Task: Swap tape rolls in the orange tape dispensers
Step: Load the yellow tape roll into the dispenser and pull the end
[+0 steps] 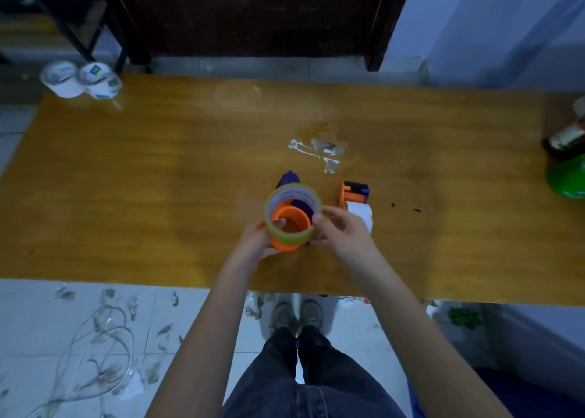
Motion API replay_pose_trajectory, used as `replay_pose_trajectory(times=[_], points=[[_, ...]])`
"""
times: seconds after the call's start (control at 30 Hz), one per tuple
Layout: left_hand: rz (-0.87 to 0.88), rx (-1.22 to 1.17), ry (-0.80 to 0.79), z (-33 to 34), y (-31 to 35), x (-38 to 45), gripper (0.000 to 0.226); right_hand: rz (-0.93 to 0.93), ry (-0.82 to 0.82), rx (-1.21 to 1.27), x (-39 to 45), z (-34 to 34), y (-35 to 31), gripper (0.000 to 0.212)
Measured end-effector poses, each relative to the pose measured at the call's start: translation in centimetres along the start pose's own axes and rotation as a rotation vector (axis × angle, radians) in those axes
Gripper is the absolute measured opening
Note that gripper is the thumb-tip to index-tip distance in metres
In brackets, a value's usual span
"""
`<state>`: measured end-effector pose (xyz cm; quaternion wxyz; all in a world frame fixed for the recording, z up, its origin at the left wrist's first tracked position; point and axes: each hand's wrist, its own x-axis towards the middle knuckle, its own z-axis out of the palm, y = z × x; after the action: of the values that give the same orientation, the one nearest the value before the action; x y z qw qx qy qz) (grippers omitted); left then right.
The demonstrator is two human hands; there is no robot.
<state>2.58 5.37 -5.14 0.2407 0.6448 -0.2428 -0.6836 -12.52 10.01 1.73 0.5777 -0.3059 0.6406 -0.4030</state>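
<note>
A clear yellowish tape roll (292,235) sits tilted around the orange hub (291,220) of an orange and purple tape dispenser (288,178) near the table's front middle. My left hand (253,243) grips the dispenser and the roll's left side from below. Pressed against the roll's right rim are the fingers of my right hand (340,231). A second orange dispenser (354,193) holding a white roll (361,212) lies just right of my right hand, partly hidden by it.
The wooden table (158,180) carries two wrapped tape rolls (80,79) at its far left corner, torn tape scraps (319,152) in the middle, and a dark bottle (566,139) and green object (568,175) at the right edge. Tangled tape litters the floor (95,354).
</note>
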Motion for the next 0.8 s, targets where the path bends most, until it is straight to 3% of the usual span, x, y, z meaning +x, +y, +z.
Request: replay_pose_trajectory(times=[0.33, 0.67, 0.8], points=[[-0.023, -0.057, -0.037, -2.0, -0.9, 0.4, 0.035, 0.11, 0.099, -0.148, 1.3, 2.6, 3.2, 0.031], [-0.037, -0.133, -0.058, -2.3, -1.1, 0.5, 0.025, -0.025, 0.144, -0.411, 1.5, 2.5, 2.9, 0.027], [-0.034, -0.154, -0.093, -2.3, -1.1, 0.7, 0.034, -0.028, 0.139, -0.446, 1.5, 2.4, 3.0, 0.024]])
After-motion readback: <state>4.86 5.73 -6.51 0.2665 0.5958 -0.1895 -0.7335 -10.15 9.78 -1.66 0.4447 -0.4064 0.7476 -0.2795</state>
